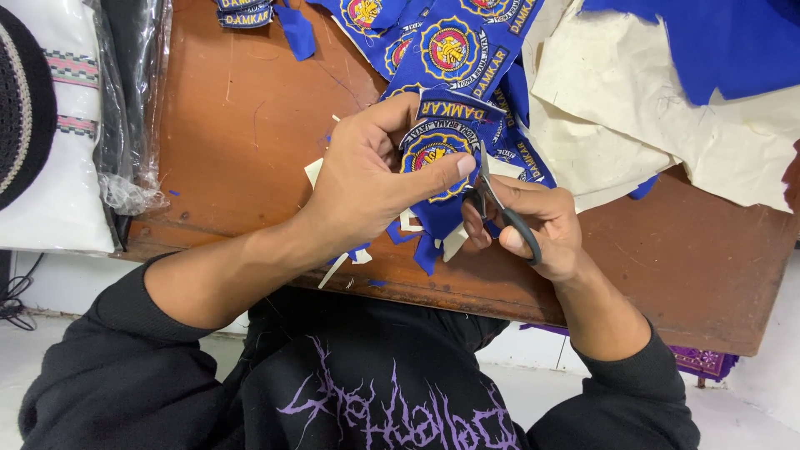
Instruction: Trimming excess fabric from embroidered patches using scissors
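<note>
My left hand [367,179] pinches a blue embroidered patch [427,152] with a round yellow and red emblem, thumb pressed on its right edge. My right hand [533,221] grips black-handled scissors [500,204], blades pointing up against the patch's right edge. Both hands hover over a brown wooden table [242,125]. Blue and white fabric offcuts [421,229] lie under the hands near the table's front edge.
More blue patches [454,46] lie in a pile at the back. Cream backing fabric [633,108] and blue cloth [717,33] cover the right rear. A clear plastic bag [129,92] and a folded white garment [62,125] sit at the left.
</note>
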